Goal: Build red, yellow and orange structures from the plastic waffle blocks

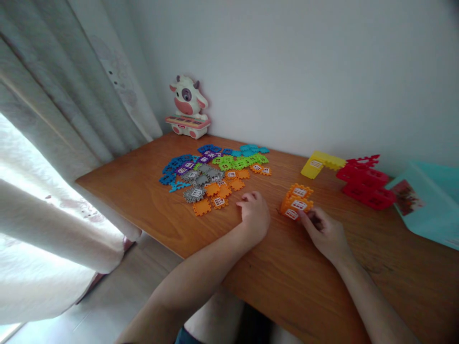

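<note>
My right hand (328,234) pinches the lower right side of an orange block structure (297,203), made of interlocking tiles with white window frames, standing on the wooden table. My left hand (255,215) rests on the table to the left of it, fingers loosely bent and apart with nothing seen in them. Just beyond that hand lie loose orange tiles (224,191), some with white windows. Grey tiles (202,179) lie behind these, partly overlapping. The palm side of my left hand is hidden.
Farther back lie green tiles (233,162), purple tiles (186,167), dark blue tiles (175,165) and light blue tiles (249,150). A yellow block structure (322,162), a red one (369,184) and a teal bin (430,200) stand right. A cow toy keyboard (188,107) stands at the far corner.
</note>
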`<act>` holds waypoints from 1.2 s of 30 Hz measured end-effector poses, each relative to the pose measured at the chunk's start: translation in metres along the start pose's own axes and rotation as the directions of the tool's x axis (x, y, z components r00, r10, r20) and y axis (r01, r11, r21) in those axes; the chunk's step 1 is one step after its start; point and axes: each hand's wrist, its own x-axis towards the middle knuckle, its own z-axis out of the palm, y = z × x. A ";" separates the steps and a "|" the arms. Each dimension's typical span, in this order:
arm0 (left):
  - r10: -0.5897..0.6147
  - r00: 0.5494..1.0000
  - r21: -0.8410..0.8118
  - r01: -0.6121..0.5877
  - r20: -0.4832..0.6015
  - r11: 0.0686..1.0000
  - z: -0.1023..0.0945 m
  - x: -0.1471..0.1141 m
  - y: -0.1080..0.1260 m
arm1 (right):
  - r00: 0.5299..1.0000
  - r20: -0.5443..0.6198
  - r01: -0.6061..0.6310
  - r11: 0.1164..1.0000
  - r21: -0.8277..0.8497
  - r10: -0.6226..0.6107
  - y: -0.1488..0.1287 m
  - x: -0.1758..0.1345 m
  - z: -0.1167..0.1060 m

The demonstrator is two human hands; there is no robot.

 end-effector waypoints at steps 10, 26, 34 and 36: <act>-0.240 0.968 -0.084 0.246 0.079 0.966 0.001 0.019 -0.021 | 1.000 0.006 0.001 1.000 -0.008 -0.001 0.000 -0.001 -0.002; 0.064 0.970 -0.090 -0.087 -0.233 0.992 -0.003 0.025 -0.027 | 0.999 0.021 0.031 0.999 0.017 -0.031 -0.006 0.000 -0.002; 0.055 0.974 -0.126 -0.085 -0.221 0.988 0.008 0.039 -0.036 | 0.999 0.029 0.013 0.998 0.065 -0.015 -0.005 0.001 -0.003; 0.106 0.966 -0.135 -0.140 -0.235 0.981 0.006 0.039 -0.035 | 1.000 0.018 0.005 0.997 0.082 -0.007 -0.002 0.001 -0.004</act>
